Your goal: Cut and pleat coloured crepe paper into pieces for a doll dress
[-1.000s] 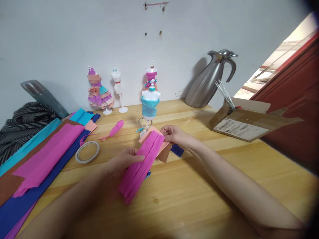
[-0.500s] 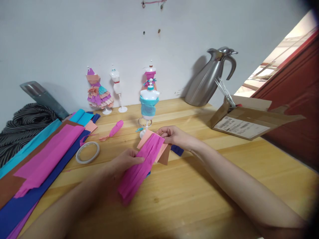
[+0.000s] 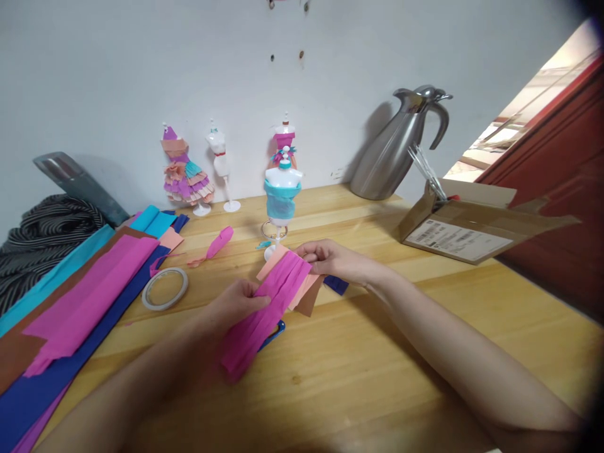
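A pleated strip of magenta crepe paper (image 3: 271, 308) slants between my two hands. My left hand (image 3: 238, 302) pinches its left edge with the thumb on top. At its upper end, my right hand (image 3: 325, 259) grips the strip's corner. Peach paper (image 3: 272, 263) and brown paper (image 3: 309, 301) show beneath the strip; whether I hold them too is unclear. Part of a blue handle (image 3: 276, 333), perhaps of scissors, peeks out below. Just beyond my hands stands a small white mannequin (image 3: 283, 178) wrapped in turquoise paper (image 3: 282, 200).
Folded crepe paper sheets (image 3: 89, 296) and a tape roll (image 3: 164, 289) lie at left. Along the wall stand a ruffled paper dress (image 3: 186, 173) on a stand and a bare mannequin (image 3: 219, 154). A steel jug (image 3: 396, 151) and an open cardboard box (image 3: 462, 236) are at right.
The strip has shifted slightly down and left, and more of the blue handle shows beneath it. Both hands keep their grip. The camera view has tilted a little.
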`<state>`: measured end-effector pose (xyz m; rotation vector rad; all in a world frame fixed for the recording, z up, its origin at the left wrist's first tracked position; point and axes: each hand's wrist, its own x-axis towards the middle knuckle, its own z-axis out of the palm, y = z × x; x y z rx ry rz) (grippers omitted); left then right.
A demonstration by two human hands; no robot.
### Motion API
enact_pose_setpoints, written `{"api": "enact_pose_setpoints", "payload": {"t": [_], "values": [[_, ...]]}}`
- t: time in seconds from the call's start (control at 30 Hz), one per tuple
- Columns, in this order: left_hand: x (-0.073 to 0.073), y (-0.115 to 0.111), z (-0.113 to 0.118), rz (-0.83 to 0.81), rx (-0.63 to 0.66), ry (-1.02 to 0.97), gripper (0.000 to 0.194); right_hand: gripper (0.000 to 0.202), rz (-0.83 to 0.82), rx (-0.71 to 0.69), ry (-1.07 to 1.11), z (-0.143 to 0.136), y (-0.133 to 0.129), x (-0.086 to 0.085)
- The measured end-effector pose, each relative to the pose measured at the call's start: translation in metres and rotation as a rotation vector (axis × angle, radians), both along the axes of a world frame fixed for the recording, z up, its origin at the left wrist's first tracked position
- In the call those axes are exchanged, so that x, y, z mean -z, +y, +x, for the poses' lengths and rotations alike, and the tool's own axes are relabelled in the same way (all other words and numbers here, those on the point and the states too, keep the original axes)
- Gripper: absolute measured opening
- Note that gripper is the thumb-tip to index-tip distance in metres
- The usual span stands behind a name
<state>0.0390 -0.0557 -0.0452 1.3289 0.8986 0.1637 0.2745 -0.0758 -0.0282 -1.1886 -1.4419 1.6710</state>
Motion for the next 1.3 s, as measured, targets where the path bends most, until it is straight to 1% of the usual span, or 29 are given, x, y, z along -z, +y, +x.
{"api": "enact_pose_setpoints", "payload": {"t": [0.1, 0.17, 0.27, 0.33, 0.43, 0.47, 0.53, 0.63, 0.7, 0.8, 0.83, 0.9, 1.0, 1.1, 1.3], "values": [[-0.001, 0.001, 0.001, 0.080, 0.017, 0.036, 0.026, 0.032, 0.005, -0.045, 0.020, 0.001, 0.000, -0.002], [-0.002, 0.001, 0.001, 0.112, 0.021, 0.049, 0.026, 0.034, -0.008, -0.042, 0.027, 0.003, 0.001, -0.001], [-0.003, 0.000, 0.002, 0.101, 0.030, 0.025, 0.027, 0.035, -0.058, 0.022, 0.046, 0.006, 0.003, 0.003], [-0.004, 0.000, 0.002, 0.082, 0.031, 0.009, 0.027, 0.032, -0.082, 0.075, 0.068, 0.006, 0.004, 0.006], [-0.002, 0.000, 0.001, 0.090, 0.035, 0.024, 0.025, 0.021, -0.062, 0.138, 0.083, 0.005, 0.004, 0.009], [-0.001, 0.000, 0.001, 0.098, 0.039, 0.032, 0.025, 0.021, -0.043, 0.148, 0.082, 0.005, 0.003, 0.009], [0.001, 0.000, 0.001, 0.107, 0.047, 0.040, 0.025, 0.027, -0.009, 0.132, 0.069, 0.003, 0.002, 0.008], [0.003, 0.001, 0.000, 0.079, 0.063, 0.017, 0.026, 0.034, 0.016, 0.100, 0.037, 0.000, 0.002, 0.008], [0.004, 0.002, 0.000, 0.094, 0.075, 0.007, 0.025, 0.036, 0.025, 0.103, 0.008, -0.001, 0.003, 0.010], [0.005, 0.003, 0.000, 0.156, 0.081, 0.048, 0.026, 0.036, 0.017, 0.119, -0.020, -0.001, 0.005, 0.014], [0.005, 0.004, 0.000, 0.153, 0.081, 0.057, 0.026, 0.035, 0.004, 0.118, -0.019, -0.001, 0.006, 0.016], [0.005, 0.004, 0.000, 0.111, 0.087, 0.045, 0.029, 0.034, -0.027, 0.114, -0.009, -0.001, 0.006, 0.017], [0.003, 0.006, -0.001, 0.001, 0.104, -0.005, 0.036, 0.029, -0.042, 0.128, 0.013, -0.001, 0.007, 0.017], [0.004, 0.007, -0.003, -0.093, 0.131, -0.039, 0.038, 0.027, -0.052, 0.139, 0.041, -0.001, 0.006, 0.015], [0.008, 0.004, -0.006, -0.365, 0.078, -0.131, 0.035, 0.026, -0.039, 0.127, 0.024, -0.002, 0.005, 0.014]]}}
